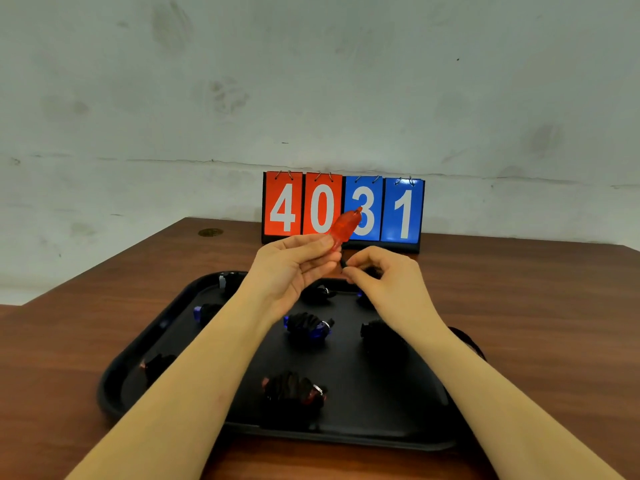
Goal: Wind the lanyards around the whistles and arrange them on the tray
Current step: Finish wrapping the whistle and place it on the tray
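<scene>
Brown wooden table [519, 306] against a scuffed pale wall, with a flip scoreboard [343, 209] reading 4031. Above a black tray [114, 382], the left hand [294, 268] pinches a red whistle [344, 226] by its lower end, tilted up. The right hand [377, 271] pinches a black lanyard [343, 264] just beside it. Wrapped whistles (several blue, some red) [308, 327] lie spaced on the tray.
</scene>
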Demonstrator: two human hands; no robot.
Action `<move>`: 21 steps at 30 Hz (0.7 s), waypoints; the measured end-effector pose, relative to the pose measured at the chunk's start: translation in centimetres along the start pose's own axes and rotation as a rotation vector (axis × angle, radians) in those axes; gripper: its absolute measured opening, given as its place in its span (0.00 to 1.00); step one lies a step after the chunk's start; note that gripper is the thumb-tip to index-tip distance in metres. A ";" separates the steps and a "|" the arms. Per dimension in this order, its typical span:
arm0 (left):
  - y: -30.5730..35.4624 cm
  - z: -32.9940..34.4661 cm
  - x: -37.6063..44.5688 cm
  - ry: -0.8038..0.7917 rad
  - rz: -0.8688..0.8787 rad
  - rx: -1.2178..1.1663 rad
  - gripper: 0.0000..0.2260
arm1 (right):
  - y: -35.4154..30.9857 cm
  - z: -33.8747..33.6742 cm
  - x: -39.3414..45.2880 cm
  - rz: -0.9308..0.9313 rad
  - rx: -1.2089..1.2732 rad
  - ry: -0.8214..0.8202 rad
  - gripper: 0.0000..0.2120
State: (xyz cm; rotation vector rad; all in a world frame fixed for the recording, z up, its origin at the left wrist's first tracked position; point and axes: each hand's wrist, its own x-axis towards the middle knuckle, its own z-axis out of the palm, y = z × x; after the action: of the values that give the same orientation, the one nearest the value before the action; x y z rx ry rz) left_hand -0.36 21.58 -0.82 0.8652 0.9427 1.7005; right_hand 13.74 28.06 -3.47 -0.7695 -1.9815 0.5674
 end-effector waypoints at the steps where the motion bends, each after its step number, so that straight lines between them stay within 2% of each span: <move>1: -0.1 0.1 0.0 0.012 0.029 0.048 0.07 | -0.2 0.1 -0.1 -0.032 -0.037 -0.012 0.03; 6: -0.7 0.4 0.0 0.123 0.281 0.570 0.04 | -0.8 -0.1 -0.5 -0.130 -0.102 -0.101 0.06; 11: -0.8 0.0 -0.1 0.110 0.406 0.829 0.04 | -0.4 -0.3 -0.4 -0.247 -0.216 -0.064 0.06; 16: -0.8 0.1 -0.1 0.037 0.347 0.825 0.04 | -0.1 -0.1 -0.5 -0.447 -0.350 0.048 0.11; 18: -0.8 0.1 -0.2 0.014 0.324 0.786 0.04 | -0.3 -0.1 -0.5 -0.425 -0.325 0.059 0.10; 21: -0.9 0.0 -0.2 -0.014 0.317 0.787 0.06 | -0.5 -0.3 -0.4 -0.298 -0.210 0.084 0.05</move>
State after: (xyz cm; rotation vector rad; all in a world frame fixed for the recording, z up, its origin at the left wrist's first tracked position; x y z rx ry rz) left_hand 0.09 21.57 -1.64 1.6016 1.5683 1.5671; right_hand 13.99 27.47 -3.29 -0.5958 -2.0487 0.1515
